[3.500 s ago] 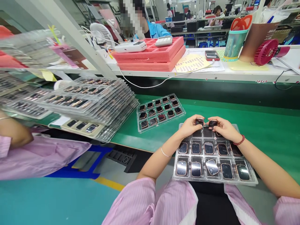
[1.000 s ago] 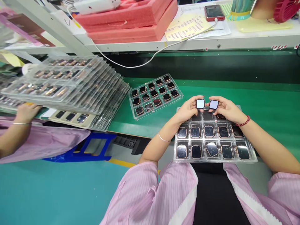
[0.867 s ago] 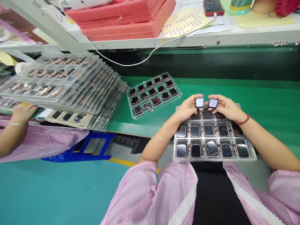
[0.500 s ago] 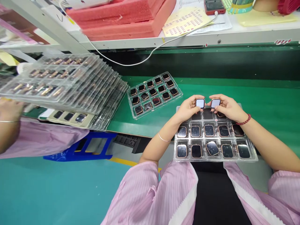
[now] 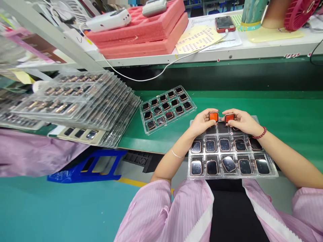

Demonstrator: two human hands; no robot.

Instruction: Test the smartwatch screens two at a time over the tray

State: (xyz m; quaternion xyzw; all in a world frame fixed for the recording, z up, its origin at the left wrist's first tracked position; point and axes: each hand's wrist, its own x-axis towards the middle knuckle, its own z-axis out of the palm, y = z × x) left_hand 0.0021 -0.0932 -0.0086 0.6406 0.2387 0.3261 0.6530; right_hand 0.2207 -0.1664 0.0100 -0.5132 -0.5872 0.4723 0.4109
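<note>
My left hand (image 5: 203, 122) is closed on a smartwatch case without a strap (image 5: 213, 116), its screen lit orange. Pinched in my right hand (image 5: 239, 120) is a second smartwatch (image 5: 229, 118), lit orange-red and slightly tilted. Both are held side by side, a small gap between them, over the back row of a clear plastic tray (image 5: 190, 175). Dark-screened watches with gold-coloured rims, such as a front-row watch (image 5: 228, 164), lie in the tray's pockets. Part of the back row is hidden behind my hands.
Another clear tray of watches (image 5: 168, 107) lies on the green bench (image 5: 136, 141). A tall stack of filled trays (image 5: 111, 111) leans at the left, beside a co-worker's pink sleeve (image 5: 37, 153). On the shelf above are red foam blocks (image 5: 141, 42), a phone (image 5: 224, 23) and a white cable (image 5: 161, 71).
Both watch screens have gone from white to orange or red. The view has tilted up slightly, and the co-worker's arm at the left has moved out of sight, leaving the sleeve.
</note>
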